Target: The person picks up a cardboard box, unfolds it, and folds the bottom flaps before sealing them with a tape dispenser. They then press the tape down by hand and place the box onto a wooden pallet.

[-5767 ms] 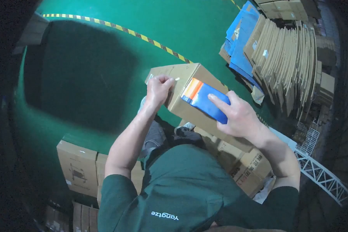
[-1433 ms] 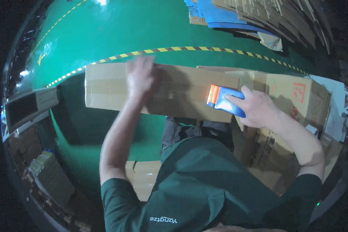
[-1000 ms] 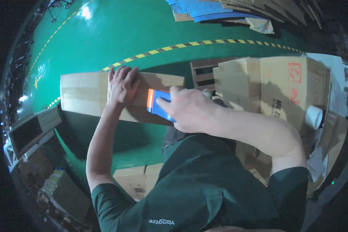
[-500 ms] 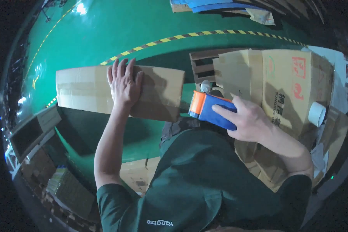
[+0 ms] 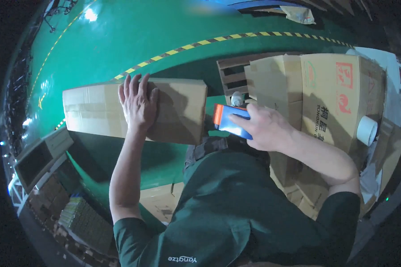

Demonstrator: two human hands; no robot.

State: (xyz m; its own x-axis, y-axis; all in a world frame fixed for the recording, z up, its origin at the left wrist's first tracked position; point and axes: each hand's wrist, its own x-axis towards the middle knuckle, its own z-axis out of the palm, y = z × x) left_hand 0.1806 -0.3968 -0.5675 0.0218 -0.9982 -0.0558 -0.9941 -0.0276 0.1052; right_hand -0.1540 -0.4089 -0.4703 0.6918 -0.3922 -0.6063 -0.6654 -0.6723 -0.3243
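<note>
Cardboard box [image 5: 93,111] under open L hand [image 5: 138,107]; R hand [image 5: 265,130] tight on tape gun [image 5: 226,120], prob. off edge.

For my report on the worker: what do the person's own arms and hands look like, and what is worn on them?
The left hand and the right hand are bare; no gloves or watch can be seen. The forearms are uncovered. Short dark green sleeves cover the upper arms, part of a shirt with small white lettering.
</note>
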